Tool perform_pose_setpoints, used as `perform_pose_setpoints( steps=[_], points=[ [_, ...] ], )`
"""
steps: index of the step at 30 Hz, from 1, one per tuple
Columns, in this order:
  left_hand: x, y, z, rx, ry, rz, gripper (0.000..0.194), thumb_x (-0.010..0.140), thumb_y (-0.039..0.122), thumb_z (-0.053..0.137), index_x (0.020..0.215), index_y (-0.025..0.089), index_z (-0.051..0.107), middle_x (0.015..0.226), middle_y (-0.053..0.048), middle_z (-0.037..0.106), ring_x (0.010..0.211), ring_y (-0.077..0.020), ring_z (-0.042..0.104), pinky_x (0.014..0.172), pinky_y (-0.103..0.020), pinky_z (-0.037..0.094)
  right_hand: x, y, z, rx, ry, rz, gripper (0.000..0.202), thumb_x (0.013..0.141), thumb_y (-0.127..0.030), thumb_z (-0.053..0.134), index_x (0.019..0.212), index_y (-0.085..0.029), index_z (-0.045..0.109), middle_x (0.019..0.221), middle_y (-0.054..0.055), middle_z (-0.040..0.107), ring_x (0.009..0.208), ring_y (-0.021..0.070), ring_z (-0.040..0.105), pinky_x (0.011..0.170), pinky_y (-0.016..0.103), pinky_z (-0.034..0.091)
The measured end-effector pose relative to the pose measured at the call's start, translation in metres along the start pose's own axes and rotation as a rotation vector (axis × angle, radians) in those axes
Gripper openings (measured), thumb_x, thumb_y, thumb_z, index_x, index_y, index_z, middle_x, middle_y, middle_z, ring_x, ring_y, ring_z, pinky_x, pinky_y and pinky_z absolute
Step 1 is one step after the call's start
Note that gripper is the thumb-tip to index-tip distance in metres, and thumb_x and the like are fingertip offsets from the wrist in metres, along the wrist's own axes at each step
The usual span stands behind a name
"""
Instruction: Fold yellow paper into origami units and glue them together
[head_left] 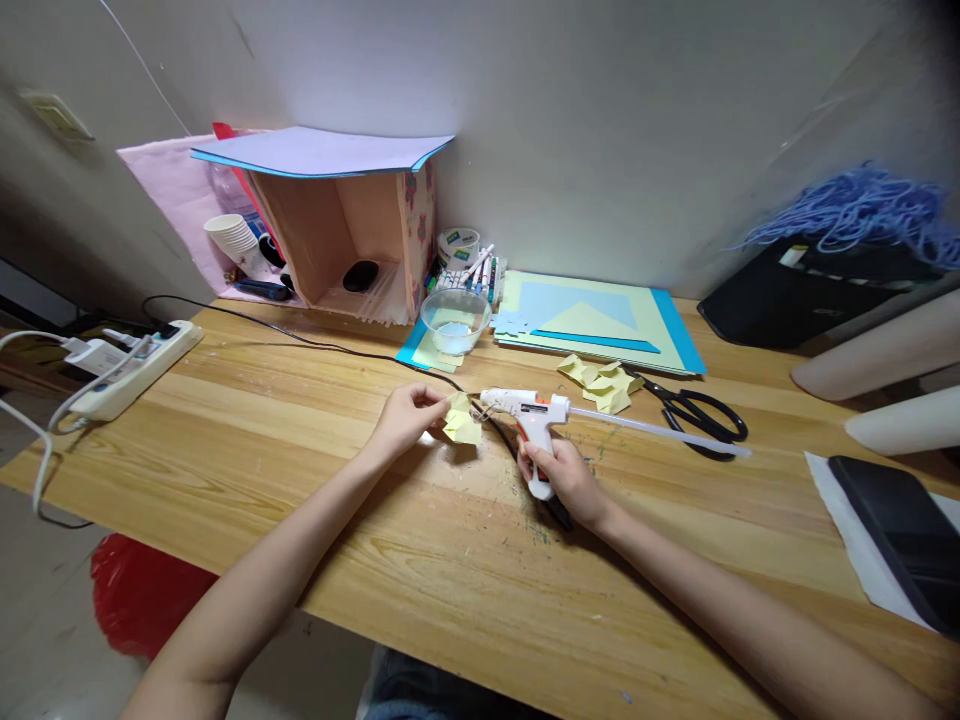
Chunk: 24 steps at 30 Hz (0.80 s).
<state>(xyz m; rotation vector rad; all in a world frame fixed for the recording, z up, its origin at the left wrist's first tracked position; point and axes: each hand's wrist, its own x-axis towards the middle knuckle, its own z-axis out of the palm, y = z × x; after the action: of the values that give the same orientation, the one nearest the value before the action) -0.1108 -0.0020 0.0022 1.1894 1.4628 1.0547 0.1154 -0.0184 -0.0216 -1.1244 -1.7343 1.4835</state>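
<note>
My left hand (pixel 409 418) pinches a small folded yellow paper piece (pixel 463 420) just above the wooden table. To its right, my right hand (pixel 564 474) is wrapped round the handle of a white glue gun (pixel 534 430). The gun's nozzle points left, close to the right edge of the yellow paper; whether they touch is hard to tell. A long clear glue stick (pixel 660 429) sticks out of the gun's back end. More folded yellow paper pieces (pixel 604 386) lie behind the gun, beside black scissors (pixel 697 415).
A cardboard box (pixel 337 230) with paper cups (pixel 236 243), a clear bowl (pixel 456 320), markers (pixel 480 270) and coloured paper sheets (pixel 600 315) line the back. A power strip (pixel 139 370) lies left, a phone (pixel 896 530) right. A black cable (pixel 330 346) crosses the table.
</note>
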Motion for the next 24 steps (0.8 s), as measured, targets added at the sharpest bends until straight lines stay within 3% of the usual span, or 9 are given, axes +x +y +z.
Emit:
perform_pose_setpoints(
  steps=[18,24],
  points=[
    [-0.003,0.008,-0.001,0.000,0.019,-0.014,0.023,0.060,0.031,0.067,0.063,0.011,0.057,0.053,0.000,0.056,0.048,-0.0083,0.050,0.049,-0.020,0.041,0.001,-0.001,0.001,-0.019,0.058,0.005,0.042,0.081,-0.045,0.041,0.053,-0.015,0.048,0.049,0.000,0.048,0.047,0.0095,0.042,0.049,0.022,0.032],
    [-0.009,0.029,-0.019,-0.023,-0.063,0.059,0.022,0.061,0.032,0.068,0.061,0.013,0.058,0.056,0.001,0.055,0.050,-0.0074,0.049,0.050,-0.018,0.041,0.002,-0.006,0.004,0.007,0.101,0.002,0.043,0.082,-0.046,0.042,0.054,-0.015,0.049,0.050,0.000,0.049,0.047,0.0095,0.043,0.049,0.022,0.033]
  ],
)
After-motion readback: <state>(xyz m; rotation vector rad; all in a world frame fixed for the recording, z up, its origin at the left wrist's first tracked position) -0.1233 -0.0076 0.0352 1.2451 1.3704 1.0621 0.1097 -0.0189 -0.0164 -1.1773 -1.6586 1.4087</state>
